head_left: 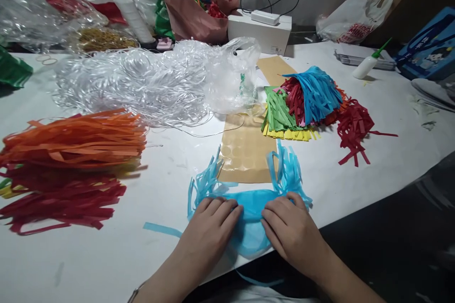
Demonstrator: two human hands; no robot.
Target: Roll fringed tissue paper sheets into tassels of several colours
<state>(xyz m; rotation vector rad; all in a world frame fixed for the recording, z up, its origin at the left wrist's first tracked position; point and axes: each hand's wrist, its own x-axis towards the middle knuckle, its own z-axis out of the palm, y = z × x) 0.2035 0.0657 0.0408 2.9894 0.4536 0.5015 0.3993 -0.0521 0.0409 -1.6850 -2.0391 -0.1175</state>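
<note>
A sheet of light blue tissue paper (253, 204) with fringed ends lies at the table's front edge, its middle band uncut and partly rolled. My left hand (216, 220) has its fingers curled over the left part of this band. On the right part, my right hand (289, 225) rests the same way, fingers bent and pressed on the paper. The fingertips and thumbs are partly hidden. Cut strips fan out beyond both hands, and one loose blue strip (161, 228) lies left of my left wrist. Just beyond the paper is a brown sheet with clear round stickers (249, 151).
Orange tassels (78, 139) and dark red tassels (67, 199) lie at left. A heap of white cord (138, 83) stretches behind. Blue, green and red tassels (316, 94) are piled at right, near a glue bottle (366, 65). A white box (261, 33) stands at the wall.
</note>
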